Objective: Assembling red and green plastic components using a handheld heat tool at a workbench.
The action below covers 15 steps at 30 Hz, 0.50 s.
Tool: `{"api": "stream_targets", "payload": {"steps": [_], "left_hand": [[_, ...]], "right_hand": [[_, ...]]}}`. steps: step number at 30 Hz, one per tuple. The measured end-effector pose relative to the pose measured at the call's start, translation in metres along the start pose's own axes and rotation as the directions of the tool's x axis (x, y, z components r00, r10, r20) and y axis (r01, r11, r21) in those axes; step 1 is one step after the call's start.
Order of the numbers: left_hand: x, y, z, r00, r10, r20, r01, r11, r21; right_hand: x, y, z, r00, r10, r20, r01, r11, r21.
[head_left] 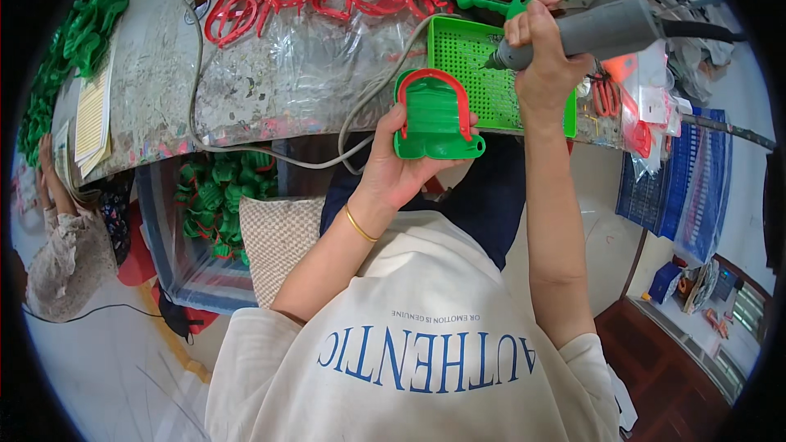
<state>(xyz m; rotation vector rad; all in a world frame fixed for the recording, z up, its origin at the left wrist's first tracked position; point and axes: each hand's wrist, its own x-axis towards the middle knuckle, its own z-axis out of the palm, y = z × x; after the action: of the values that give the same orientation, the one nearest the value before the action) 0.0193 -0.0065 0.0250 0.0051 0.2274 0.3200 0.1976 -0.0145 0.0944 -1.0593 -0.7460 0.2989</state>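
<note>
1 green plastic piece [430, 115] with red arch [430, 74], in left grip [389, 170] near desk [246, 98] edge beside green tray [458, 45], looks light, stiff, a bit slippery, best held by its sides; right grip [547, 65] wraps grey handheld driver [614, 23].

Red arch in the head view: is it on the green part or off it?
On: the red arch follows the curved edge of the green part in the left hand. Whether it is fastened, I cannot tell.
</note>
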Motion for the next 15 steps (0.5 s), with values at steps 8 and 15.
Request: {"api": "stream_targets", "payload": {"steps": [8, 15], "left_hand": [[-0.003, -0.002, -0.003, 1.0, 0.0, 0.018, 0.0, 1.0, -0.008], [-0.005, -0.006, -0.006, 1.0, -0.023, 0.018, 0.024, 0.999, -0.024]], "right_hand": [[0.001, 0.012, -0.007, 1.0, 0.027, -0.005, -0.027, 0.998, -0.057], [0.001, 0.034, -0.015, 0.999, 0.008, -0.04, -0.013, 0.991, -0.131]]}}
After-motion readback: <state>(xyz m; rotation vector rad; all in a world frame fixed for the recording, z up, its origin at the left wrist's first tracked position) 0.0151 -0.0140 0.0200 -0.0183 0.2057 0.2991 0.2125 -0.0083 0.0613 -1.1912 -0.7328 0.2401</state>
